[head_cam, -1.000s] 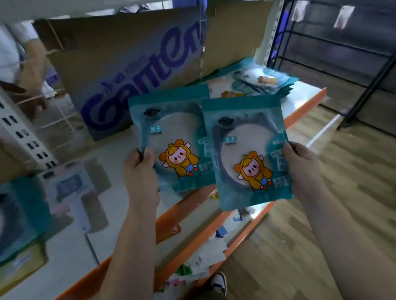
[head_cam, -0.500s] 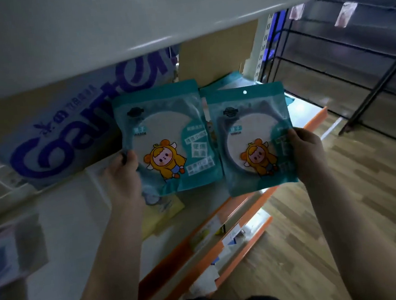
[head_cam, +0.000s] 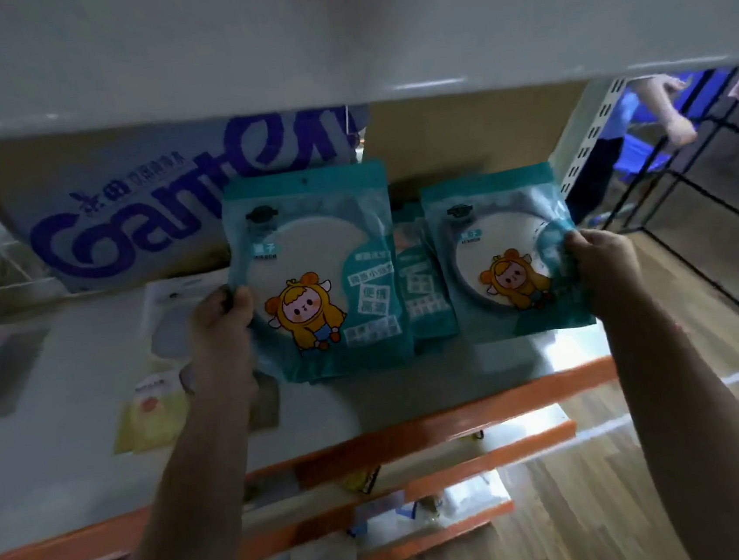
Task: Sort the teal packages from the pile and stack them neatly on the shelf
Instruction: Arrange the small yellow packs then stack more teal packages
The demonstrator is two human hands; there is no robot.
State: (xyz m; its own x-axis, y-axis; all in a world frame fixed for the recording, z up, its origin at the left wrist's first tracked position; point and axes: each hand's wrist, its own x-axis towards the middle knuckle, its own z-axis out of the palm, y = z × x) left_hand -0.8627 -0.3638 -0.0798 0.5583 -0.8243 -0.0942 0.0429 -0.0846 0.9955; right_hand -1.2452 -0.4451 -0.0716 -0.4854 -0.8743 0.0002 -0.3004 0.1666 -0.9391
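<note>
White metal shelf (head_cam: pixel 461 388), blue-lettered cardboard box (head_cam: pixel 146 212) at the back. In front of that box the left hand (head_cam: pixel 221 322) pinches a glossy teal package (head_cam: pixel 317 276); right of the box, the right hand (head_cam: pixel 608 273) pinches a second teal package (head_cam: pixel 506 256) — placing step, I'd say. Next: lay both flat and squared on the slippery teal stack (head_cam: pixel 423 292) just right of the box.

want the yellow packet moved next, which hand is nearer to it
Left. The left hand, gripping a teal package, is just up-right of the yellow packet; the right hand is far across to its right.
</note>
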